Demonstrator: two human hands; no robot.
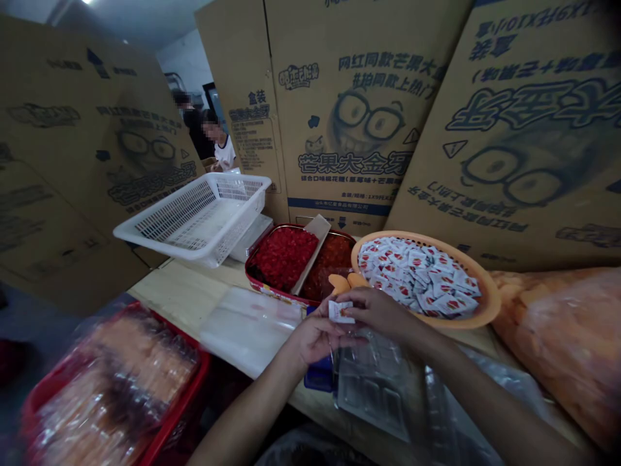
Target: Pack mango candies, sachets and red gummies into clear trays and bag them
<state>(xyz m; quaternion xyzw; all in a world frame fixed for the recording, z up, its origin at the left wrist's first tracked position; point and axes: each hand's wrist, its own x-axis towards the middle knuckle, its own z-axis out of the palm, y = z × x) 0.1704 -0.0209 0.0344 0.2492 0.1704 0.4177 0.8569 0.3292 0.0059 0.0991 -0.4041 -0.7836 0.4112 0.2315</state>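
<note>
A small white sachet with a red mark (340, 312) is pinched between the fingers of my right hand (376, 312) and my left hand (315, 338), above the table. Just below my hands lies a clear plastic blister tray with moulded cavities (373, 388). Beyond my right hand, a round orange basket (488, 304) is heaped with similar white sachets. A red-rimmed tray (257, 278) of red and orange pieces stands beyond my left hand, with several orange pieces (339, 283) near its edge.
A stack of clear plastic sheets (247, 330) lies left of my hands, and a white plastic basket (194, 220) sits behind it. A red crate of wrapped orange goods (121, 388) is at lower left, a bulging orange bag (567, 343) at right. Printed cartons (349, 110) wall the table; two people (206, 133) stand beyond.
</note>
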